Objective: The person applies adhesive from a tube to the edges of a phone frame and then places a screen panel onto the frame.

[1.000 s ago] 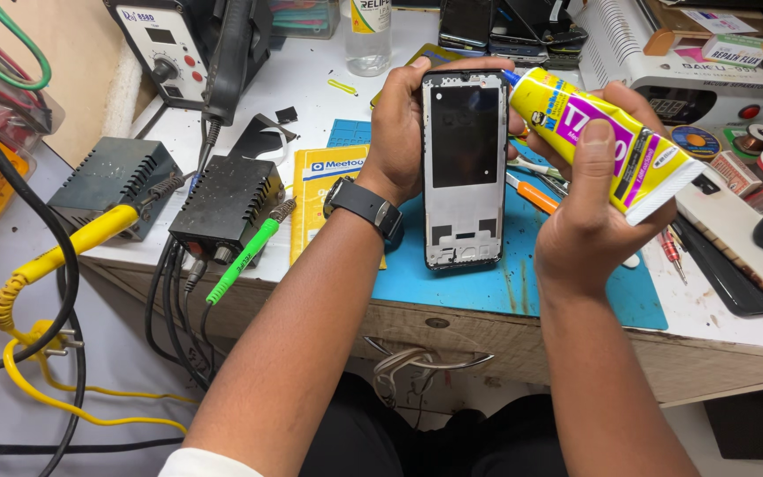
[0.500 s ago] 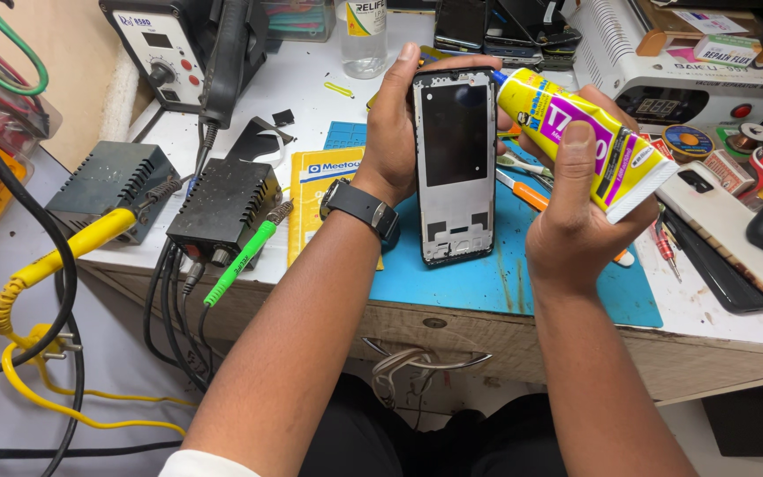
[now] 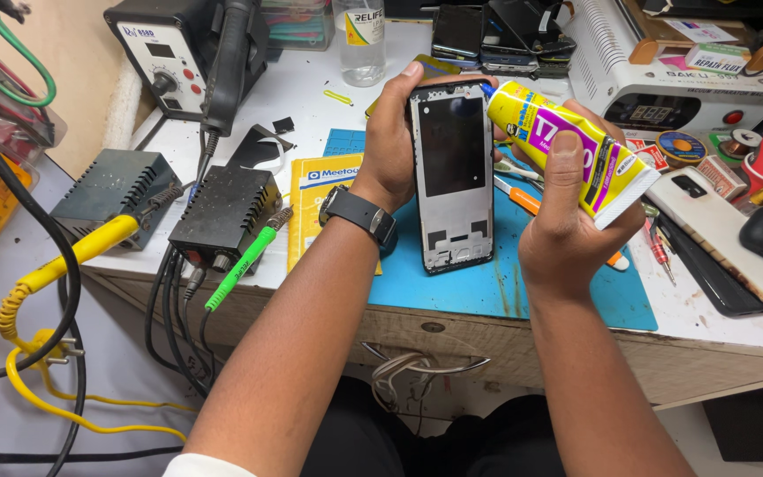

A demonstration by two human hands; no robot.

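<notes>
The left hand [image 3: 396, 132] gripped a phone frame [image 3: 452, 172] upright above the desk [image 3: 717, 327]. Just beside it, the right hand [image 3: 571, 216] squeezed a yellow glue tube [image 3: 567, 146], nozzle touching the frame's top corner.

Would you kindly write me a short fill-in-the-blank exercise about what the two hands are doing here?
The left hand holds a phone frame upright above a ____ mat.
The right hand grips a ____ glue tube.
The tube's nozzle touches the frame's top ____ corner.
Missing words: blue; yellow; right
</notes>
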